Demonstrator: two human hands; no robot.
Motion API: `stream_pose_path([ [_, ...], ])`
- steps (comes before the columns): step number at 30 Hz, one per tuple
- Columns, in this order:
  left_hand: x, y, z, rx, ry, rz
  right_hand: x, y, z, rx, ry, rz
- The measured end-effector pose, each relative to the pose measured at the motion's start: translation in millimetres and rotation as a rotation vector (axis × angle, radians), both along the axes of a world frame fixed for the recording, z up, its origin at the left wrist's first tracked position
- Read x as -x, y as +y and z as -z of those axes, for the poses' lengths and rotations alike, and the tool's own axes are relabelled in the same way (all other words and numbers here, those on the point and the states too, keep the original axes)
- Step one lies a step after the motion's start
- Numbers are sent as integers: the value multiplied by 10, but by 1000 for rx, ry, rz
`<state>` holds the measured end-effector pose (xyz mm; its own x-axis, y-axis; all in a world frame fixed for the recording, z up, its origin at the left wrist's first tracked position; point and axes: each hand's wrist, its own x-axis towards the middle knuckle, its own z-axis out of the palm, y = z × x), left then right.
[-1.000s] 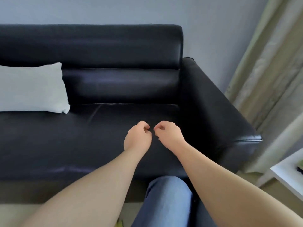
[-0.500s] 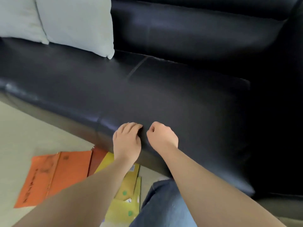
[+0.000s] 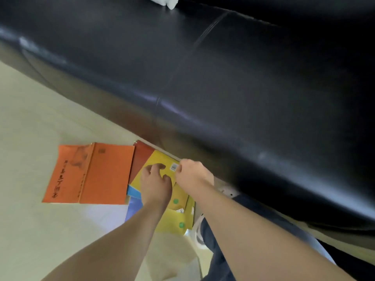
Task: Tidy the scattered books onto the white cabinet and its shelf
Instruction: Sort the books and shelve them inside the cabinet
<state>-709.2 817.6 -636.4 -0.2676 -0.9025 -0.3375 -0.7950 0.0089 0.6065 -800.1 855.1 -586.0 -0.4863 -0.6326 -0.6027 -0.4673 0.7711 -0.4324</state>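
Several books lie overlapping on the beige floor against the sofa's front. An orange book (image 3: 89, 173) lies open, cover up, at the left. A dark red book (image 3: 142, 157) pokes out beside it. A yellow book (image 3: 160, 159) with a barcode tops the pile, above another yellow book (image 3: 174, 222) and a blue book (image 3: 134, 192). My left hand (image 3: 155, 183) hovers on the top yellow book with its fingers spread and bent. My right hand (image 3: 192, 175) curls its fingers at that book's far right edge by the barcode; its grip is hidden. The white cabinet is out of view.
A black leather sofa (image 3: 243, 78) fills the upper right, its front edge just above the pile. A white pillow corner (image 3: 164, 1) shows at the top. My leg in blue jeans (image 3: 219, 250) stands right of the books. Bare floor (image 3: 40, 118) lies to the left.
My view has tipped down from the sofa seat to the floor. Both hands have dropped from in front of the seat onto the top yellow book, and the left hand's fingers have spread.
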Motion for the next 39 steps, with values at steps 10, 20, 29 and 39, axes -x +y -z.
stream_pose_path([
  [10, -226, -405, 912, -441, -225, -71, -169, -384, 1070, -231, -374, 349],
  [20, -19, -434, 1657, -437, -449, 179, -48, -472, 1696, -335, -470, 536],
  [29, 116, -404, 1956, -283, -740, 410, 33, -315, 2018, -345, -500, 603],
  [39, 311, -399, 2030, -189, -853, 519, 69, -214, 2102, -345, -547, 698],
])
